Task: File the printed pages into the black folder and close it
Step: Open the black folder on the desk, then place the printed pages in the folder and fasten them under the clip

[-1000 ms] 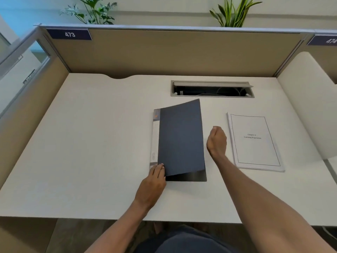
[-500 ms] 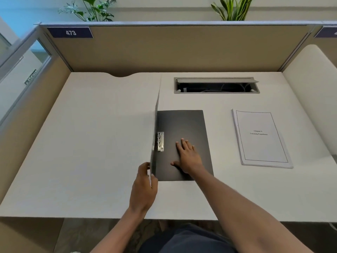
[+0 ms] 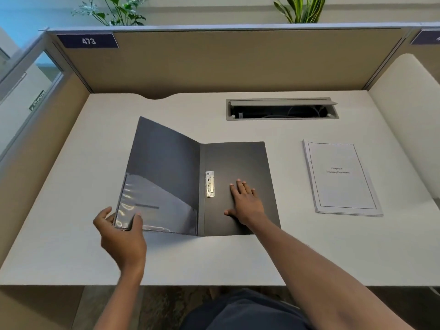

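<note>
The left hand (image 3: 121,231) pinches the near outer corner of the folder's front cover (image 3: 162,177), thumb on the inner face over the clear plastic pocket (image 3: 154,208) and fingers curled behind the edge. That cover is tilted up off the desk, not lying flat. The right hand (image 3: 246,202) lies flat with fingers spread and together on nothing, palm down on the back cover, just right of the metal clip (image 3: 209,184) by the spine.

The black folder (image 3: 238,163) sits open near the middle of the desk (image 3: 71,234), its near edge a little back from the desk's front edge. The printed pages (image 3: 340,177) lie in one neat stack to the right, apart from the folder with a bare strip of desk between them. Bare desk also lies to the left of the raised cover and in front of both arms. Behind the folder is a cable slot (image 3: 282,109) with its lid lifted, then the partition wall (image 3: 214,60).

Count: one folder, one clip, one stack of pages, two hands, two plants above the partition.
</note>
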